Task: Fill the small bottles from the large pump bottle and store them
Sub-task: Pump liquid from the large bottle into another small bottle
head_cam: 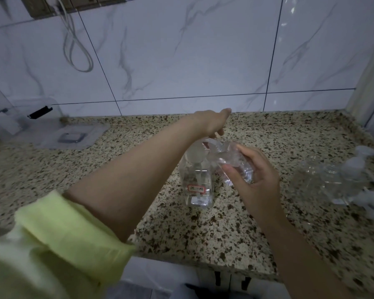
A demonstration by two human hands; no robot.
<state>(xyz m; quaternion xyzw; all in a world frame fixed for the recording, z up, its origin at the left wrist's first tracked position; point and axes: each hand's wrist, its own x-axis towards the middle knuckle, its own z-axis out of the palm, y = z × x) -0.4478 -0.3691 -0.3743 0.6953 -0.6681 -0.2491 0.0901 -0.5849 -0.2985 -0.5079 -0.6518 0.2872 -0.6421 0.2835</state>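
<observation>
both hands work at the pump bottle (198,182), which stands on the counter (225,229) in the middle of the view. left hand (214,121) reaches over its top with fingers bent down onto the pump head; whether they press or grip it i cannot tell. right hand (253,180) grasps a small bottle (233,162), tilted with its mouth up against the spout, so filling looks under way. blur hides how much liquid is inside it.

at the right edge lie more clear small bottles and white pump caps (354,165), seemingly still empty and uncapped, so most of the filling, all the capping and the storing appear left. count: one pump bottle, one small bottle in hand, roughly two or three more beside, too blurred to be sure. a clear box (30,126) sits far left, perhaps the storage.
</observation>
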